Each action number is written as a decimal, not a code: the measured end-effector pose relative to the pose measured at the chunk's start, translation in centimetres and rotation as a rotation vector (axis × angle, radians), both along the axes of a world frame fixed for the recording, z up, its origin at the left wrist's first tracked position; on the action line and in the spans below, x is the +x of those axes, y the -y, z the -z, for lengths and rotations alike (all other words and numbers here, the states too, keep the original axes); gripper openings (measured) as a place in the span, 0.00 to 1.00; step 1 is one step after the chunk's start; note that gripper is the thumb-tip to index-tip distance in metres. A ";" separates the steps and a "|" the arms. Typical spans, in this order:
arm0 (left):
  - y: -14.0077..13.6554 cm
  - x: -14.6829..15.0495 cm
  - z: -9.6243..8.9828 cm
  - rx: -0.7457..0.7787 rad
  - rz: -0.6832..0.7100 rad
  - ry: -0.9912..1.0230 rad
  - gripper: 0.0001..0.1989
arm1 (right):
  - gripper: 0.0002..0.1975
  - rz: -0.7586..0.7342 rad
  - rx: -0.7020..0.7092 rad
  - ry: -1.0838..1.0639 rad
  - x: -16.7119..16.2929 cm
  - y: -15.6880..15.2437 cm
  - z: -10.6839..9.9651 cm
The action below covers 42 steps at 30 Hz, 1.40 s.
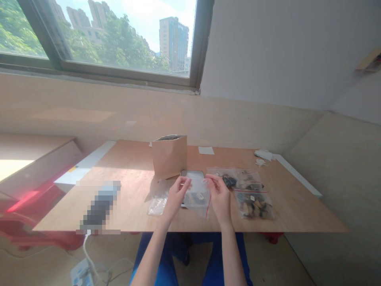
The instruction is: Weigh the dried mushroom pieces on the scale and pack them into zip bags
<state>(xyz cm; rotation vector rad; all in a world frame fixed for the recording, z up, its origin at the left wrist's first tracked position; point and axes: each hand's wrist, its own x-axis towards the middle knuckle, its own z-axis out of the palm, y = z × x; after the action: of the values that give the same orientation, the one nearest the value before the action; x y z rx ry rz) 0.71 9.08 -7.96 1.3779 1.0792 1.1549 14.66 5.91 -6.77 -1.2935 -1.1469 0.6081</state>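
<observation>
A clear zip bag [195,195] with a red strip down one side hangs between my two hands over the table's front part. My left hand [177,194] pinches its left top corner, and my right hand [219,192] pinches the right one. Small pale items show through the plastic, too blurred to name. Behind and beneath the bag lies a flat, dark-rimmed object [193,174], mostly covered. Crumpled clear plastic bags [157,203] lie just left of my left hand. To the right of my right hand are filled zip bags [255,204] holding dark and tan pieces.
An upright brown paper bag [170,158] stands open at the top behind my left hand. A black bundle [229,181] lies by the filled bags. White paper [206,150] is at the back. A blurred-out device [99,206] with a white cable sits on the left.
</observation>
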 end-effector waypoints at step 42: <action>-1.7 -8.0 5.7 -0.163 -0.276 -0.196 0.19 | 0.13 -0.447 -0.418 -0.098 -1.5 -1.7 7.2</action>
<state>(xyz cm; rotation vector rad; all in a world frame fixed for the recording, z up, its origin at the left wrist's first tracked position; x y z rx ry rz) -7.27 10.73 -13.63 1.2600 1.5076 1.1141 13.13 7.66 -13.96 -1.3387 -1.2786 1.2805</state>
